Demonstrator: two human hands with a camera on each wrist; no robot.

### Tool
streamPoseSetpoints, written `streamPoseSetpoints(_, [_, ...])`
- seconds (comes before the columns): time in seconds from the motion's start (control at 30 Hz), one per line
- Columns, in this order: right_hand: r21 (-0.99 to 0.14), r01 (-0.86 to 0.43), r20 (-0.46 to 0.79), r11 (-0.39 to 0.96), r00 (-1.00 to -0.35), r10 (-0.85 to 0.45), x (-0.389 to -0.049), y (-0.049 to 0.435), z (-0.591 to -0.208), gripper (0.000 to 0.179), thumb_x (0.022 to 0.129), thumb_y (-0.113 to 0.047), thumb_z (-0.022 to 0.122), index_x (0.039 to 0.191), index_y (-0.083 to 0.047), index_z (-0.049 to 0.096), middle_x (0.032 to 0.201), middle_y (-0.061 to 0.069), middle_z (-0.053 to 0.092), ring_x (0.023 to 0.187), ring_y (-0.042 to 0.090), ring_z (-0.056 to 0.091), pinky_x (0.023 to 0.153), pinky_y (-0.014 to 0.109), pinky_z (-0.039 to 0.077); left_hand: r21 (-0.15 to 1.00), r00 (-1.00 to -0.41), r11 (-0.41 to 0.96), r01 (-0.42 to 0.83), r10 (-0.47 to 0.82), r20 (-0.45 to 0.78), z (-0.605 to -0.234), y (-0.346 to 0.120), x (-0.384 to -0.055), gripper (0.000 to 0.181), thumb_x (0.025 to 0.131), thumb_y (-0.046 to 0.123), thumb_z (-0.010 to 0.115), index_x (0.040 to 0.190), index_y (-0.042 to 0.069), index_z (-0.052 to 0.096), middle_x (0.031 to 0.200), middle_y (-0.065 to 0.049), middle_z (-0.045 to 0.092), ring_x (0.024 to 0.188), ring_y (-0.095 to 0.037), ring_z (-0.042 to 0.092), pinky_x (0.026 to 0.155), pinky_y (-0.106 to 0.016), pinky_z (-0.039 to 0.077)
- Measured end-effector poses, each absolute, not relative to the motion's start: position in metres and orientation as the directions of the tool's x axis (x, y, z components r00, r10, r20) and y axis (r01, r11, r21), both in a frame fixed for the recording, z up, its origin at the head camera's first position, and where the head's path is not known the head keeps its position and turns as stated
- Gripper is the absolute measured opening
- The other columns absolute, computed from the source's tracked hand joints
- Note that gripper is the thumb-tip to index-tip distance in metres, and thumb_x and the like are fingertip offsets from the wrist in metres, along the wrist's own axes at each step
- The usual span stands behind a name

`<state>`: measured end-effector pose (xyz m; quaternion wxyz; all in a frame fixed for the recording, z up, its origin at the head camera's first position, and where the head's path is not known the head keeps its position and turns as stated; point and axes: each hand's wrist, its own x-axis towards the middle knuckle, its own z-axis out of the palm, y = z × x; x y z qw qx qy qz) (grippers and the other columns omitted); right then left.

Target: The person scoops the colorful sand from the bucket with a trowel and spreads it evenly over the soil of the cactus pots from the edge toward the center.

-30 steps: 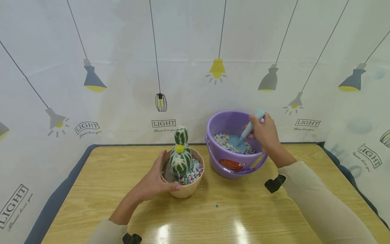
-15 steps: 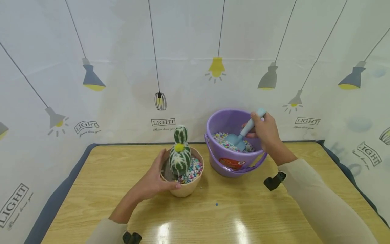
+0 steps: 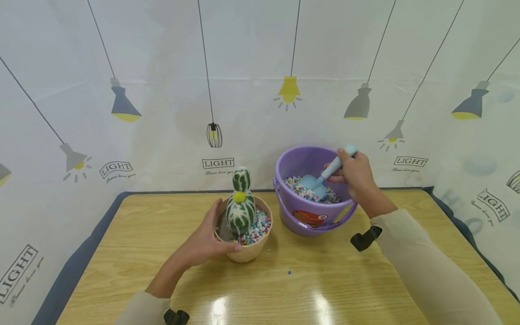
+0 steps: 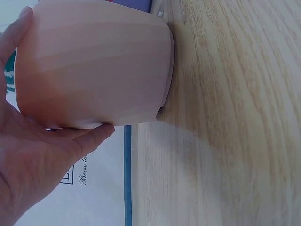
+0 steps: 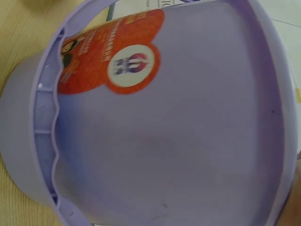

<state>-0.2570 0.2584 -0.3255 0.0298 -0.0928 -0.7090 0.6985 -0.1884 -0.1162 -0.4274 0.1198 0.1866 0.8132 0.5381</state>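
Observation:
My left hand grips the near-left side of a pale peach flowerpot, thumb along the front rim. A green-and-white cactus with a yellow flower stands in the pot. Colourful pebbles cover the right part of the pot's surface; the left part is grey. My right hand holds a light blue toy shovel by its handle over the purple bucket. The shovel's blade sits among the pebbles in the bucket. In the right wrist view the bucket's wall hides the shovel and most of the hand.
The wooden table bears a small blue pebble in front of the bucket. The bucket's handle hangs down its front. A white cloth printed with lamps rises behind the table and at both sides.
My right hand has shifted slightly right, tilting the shovel's handle lower. The blade has risen a little within the pebbles. The left hand and flowerpot have stayed put.

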Motion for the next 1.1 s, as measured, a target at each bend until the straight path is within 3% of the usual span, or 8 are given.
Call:
streamPoseSetpoints(0.67, [-0.974,0.109,-0.149,-0.196,-0.968,0.203,-0.26,0.264,-0.32,0.031,0.104,-0.029,0.04,0.114,0.001,0.039,0.071,0.007,0.072,0.066,0.017,0.072,0.066,0.029,0.059,0.912,-0.893,0.367,0.185,0.45,0.0,-0.425,-0.117,-0.19,0.128,0.072,0.036,0.086,0.156,0.013,-0.008,0.162,-0.014,0.008,0.148,-0.033,0.01,0.118,-0.052,0.012])
streamPoseSetpoints(0.87, [-0.963,0.097,-0.158,-0.251,-0.959,0.236,-0.259,0.267,-0.316,0.027,0.104,-0.029,0.041,0.111,-0.003,0.04,0.072,0.009,0.071,0.068,0.02,0.073,0.068,0.031,0.058,0.901,-0.884,0.402,0.165,0.466,-0.046,-0.424,-0.12,-0.194,0.129,0.073,0.039,0.085,0.156,0.015,-0.01,0.164,-0.011,0.0,0.149,-0.031,0.006,0.119,-0.05,0.013])
streamPoseSetpoints(1.1, [-0.948,0.086,-0.174,-0.307,-0.946,0.273,-0.258,0.268,-0.313,0.026,0.104,-0.029,0.043,0.111,-0.005,0.039,0.072,0.01,0.071,0.067,0.02,0.073,0.069,0.032,0.058,0.915,-0.866,0.361,0.179,0.499,-0.027,-0.421,-0.124,-0.197,0.128,0.073,0.034,0.086,0.156,0.013,-0.01,0.164,-0.008,0.006,0.149,-0.028,0.008,0.119,-0.05,0.014])
